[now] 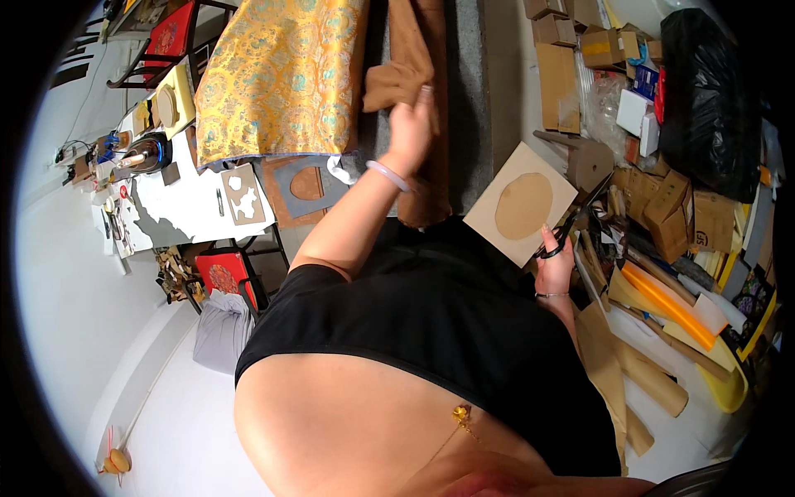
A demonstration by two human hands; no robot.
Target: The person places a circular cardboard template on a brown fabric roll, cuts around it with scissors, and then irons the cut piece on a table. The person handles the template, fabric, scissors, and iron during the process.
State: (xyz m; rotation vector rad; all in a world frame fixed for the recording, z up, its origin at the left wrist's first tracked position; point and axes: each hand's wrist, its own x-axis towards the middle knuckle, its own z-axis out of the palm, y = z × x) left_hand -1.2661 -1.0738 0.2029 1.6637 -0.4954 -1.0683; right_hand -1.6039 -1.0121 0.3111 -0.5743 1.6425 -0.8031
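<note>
Gold-yellow brocade (281,83), patterned, hangs at upper left of the frame; next, at top centre, I log brown cloth (397,87), its loose end bunched and pinched in the left hand (411,137), picked up already by my judgement, though I see no cut in it. Right of centre, I enter a pale board (520,203) bearing a tan oval, its lower corner at the right hand (556,267), curled around black scissors (570,222) pointing away from the cloth; how much work remains, I cannot tell.
</note>
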